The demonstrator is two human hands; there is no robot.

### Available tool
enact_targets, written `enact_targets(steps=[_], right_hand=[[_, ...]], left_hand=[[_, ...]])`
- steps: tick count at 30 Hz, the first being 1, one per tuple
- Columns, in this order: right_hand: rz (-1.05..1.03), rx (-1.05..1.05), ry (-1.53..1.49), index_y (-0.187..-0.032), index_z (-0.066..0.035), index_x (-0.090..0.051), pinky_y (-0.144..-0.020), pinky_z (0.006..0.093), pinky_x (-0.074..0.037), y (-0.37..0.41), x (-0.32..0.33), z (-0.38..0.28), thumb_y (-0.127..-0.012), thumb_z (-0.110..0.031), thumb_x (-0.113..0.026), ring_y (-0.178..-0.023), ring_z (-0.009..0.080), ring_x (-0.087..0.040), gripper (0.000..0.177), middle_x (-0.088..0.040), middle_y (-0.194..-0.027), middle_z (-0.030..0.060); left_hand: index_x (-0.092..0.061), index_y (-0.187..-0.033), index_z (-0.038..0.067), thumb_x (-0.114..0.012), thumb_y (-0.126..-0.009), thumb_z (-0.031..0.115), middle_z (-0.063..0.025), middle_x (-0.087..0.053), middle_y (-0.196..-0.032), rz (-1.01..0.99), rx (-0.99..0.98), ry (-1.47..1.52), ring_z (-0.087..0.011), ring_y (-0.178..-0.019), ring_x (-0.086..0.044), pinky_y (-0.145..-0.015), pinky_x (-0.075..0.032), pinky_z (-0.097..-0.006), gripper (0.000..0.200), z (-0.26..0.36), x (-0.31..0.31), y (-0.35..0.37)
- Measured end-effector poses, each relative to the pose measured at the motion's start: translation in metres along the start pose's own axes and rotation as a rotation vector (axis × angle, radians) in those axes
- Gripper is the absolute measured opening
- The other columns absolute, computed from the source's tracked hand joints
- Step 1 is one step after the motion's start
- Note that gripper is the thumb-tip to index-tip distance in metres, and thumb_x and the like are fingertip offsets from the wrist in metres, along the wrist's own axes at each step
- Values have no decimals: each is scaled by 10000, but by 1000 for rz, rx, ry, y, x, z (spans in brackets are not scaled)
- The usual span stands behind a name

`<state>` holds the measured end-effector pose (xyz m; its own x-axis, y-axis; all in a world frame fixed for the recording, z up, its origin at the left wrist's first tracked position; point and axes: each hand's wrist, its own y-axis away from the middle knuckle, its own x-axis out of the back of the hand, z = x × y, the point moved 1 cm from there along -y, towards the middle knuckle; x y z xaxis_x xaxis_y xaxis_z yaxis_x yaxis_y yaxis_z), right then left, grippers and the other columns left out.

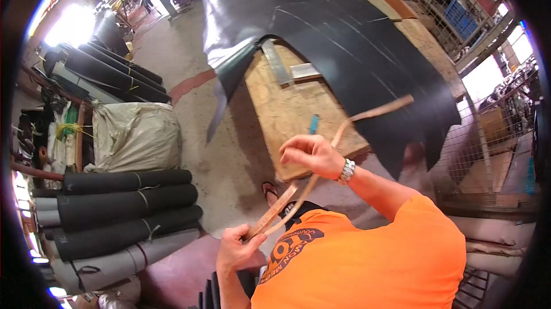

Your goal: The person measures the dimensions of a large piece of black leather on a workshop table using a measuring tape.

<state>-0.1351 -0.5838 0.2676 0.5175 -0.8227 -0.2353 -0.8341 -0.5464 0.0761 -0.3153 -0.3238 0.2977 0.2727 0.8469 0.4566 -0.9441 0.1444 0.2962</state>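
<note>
We hold a long brown strip [376, 109] in the air just off the near edge of the wooden surface [287, 108]. It is doubled into two runs. Our left hand [235, 248] is closed around the lower ends close to the orange shirt. Our right hand [313, 155] pinches the runs higher up, fingers together. The far end of the strip pokes out over the black sheet [356, 39] that drapes the surface and hangs past its near right corner.

We judge the grip the main weak point. The strip looks bowed and springy, so if the right-hand pinch loosens, the runs could spring apart and the free end could flick across the sheet.

A blue tool [313, 123] lies near the near edge, right behind our right hand, and a careless sweep of the wrist could knock it to the floor [229, 159].

The sheet overhangs a good deal, and a tug from the strip's end might drag it, and the metal ruler [276, 62] at its edge, out of place.
</note>
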Motion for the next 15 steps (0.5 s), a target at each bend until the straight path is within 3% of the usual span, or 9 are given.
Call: enact_targets(steps=[1, 3, 4, 7, 8, 10, 12, 15], right_hand=[[123, 6, 70, -1042, 0, -668, -784, 258, -523, -31, -6, 16, -959, -208, -634, -870, 100, -667, 228, -715, -904, 59], [260, -185, 91, -1009, -11, -672, -760, 268, -518, -92, -18, 48, -940, -222, -654, -827, 108, -662, 223, -711, -878, 57], [281, -232, 108, -1013, -14, -670, -753, 274, -517, -123, -17, 70, -933, -228, -660, -815, 110, -657, 229, -707, -876, 58], [373, -383, 77, -1040, -24, -658, -738, 289, -513, -189, -47, 136, -914, -249, -677, -794, 117, -643, 259, -697, -874, 59], [399, -424, 64, -1056, -26, -652, -737, 293, -512, -204, -58, 143, -909, -257, -681, -794, 118, -639, 276, -694, -878, 57], [472, -404, 93, -1130, -29, -625, -742, 306, -515, -238, -64, 183, -891, -288, -690, -804, 140, -637, 358, -687, -906, 62], [583, -361, 264, -1150, -25, -618, -751, 318, -518, -265, -67, 188, -882, -297, -693, -812, 164, -643, 390, -688, -910, 73], [745, -324, 333, -1180, -20, -611, -772, 347, -523, -281, -61, 199, -868, -319, -693, -838, 214, -662, 441, -692, -924, 113]], left_hand=[[-673, -838, -16, -748, -797, 80, 1, -589, -619, 33, 61, 77, -57, -582, -520, -524, -405, -229, 128, -15, 22, -5], [-685, -896, -36, -770, -810, 137, -9, -561, -601, 90, 192, 238, -65, -581, -501, -520, -394, -244, 212, -41, 67, -19], [-689, -1007, -46, -770, -811, 193, -45, -600, -634, 168, 170, 202, -81, -592, -538, -533, -422, -260, 320, -57, 86, -31], [-683, -1012, -60, -723, -850, 147, -31, -622, -703, 312, 330, -31, -63, -641, -576, -558, -455, -234, 266, -124, 121, -67], [-687, -1027, -63, -779, -808, 246, -89, -654, -741, 279, 426, -58, -141, -682, -629, -620, -503, -283, 389, -136, 127, -86], [-683, -1066, -54, -787, -773, 407, -198, -682, -885, 248, 235, -439, -276, -797, -676, -721, -538, -374, 555, -177, 129, -138], [-627, -1193, -22, -756, -749, 551, -270, -640, -1093, 269, 113, -585, -395, -945, -659, -829, -530, -441, 736, -204, 119, -209], [-510, -1319, 3, -737, -758, 571, -266, -580, -1224, 149, 160, -717, -408, -1008, -652, -855, -528, -461, 830, -173, 117, -315]])
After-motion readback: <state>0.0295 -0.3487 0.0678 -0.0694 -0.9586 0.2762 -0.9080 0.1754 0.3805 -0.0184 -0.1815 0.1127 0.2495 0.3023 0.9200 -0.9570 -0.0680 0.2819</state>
